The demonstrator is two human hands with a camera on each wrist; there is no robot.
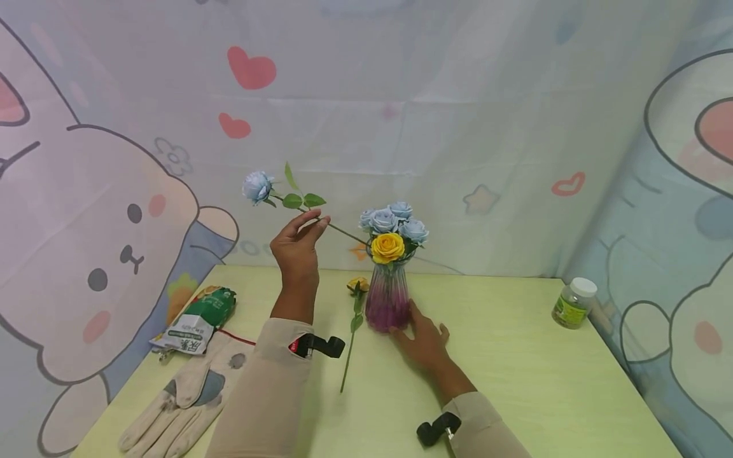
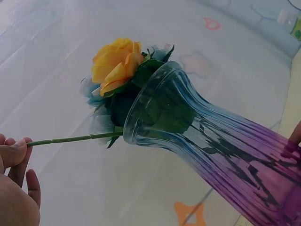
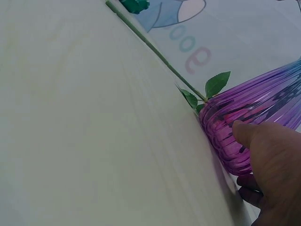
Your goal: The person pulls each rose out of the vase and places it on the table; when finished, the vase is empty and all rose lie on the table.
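My left hand (image 1: 298, 248) pinches the stem of a blue artificial rose (image 1: 257, 187) between thumb and fingertips. The flower head points up to the left, and the stem's (image 2: 75, 139) other end is at the vase's rim. Several blue roses (image 1: 384, 221) and a yellow rose (image 1: 387, 248) stand in the glass vase (image 1: 387, 299), clear above and purple below. Low on the vase, my right hand (image 1: 426, 340) holds its base, thumb and fingers on different sides. Left of the vase, a second yellow rose (image 1: 358, 285) lies on the table, its stem toward me.
A green and white packet (image 1: 200, 321) and a pair of pale work gloves (image 1: 191, 394) lie at the table's left. A small jar (image 1: 574, 303) with a white lid stands near the right edge. Behind the table (image 1: 504, 381) hangs a printed cloth (image 1: 435, 127).
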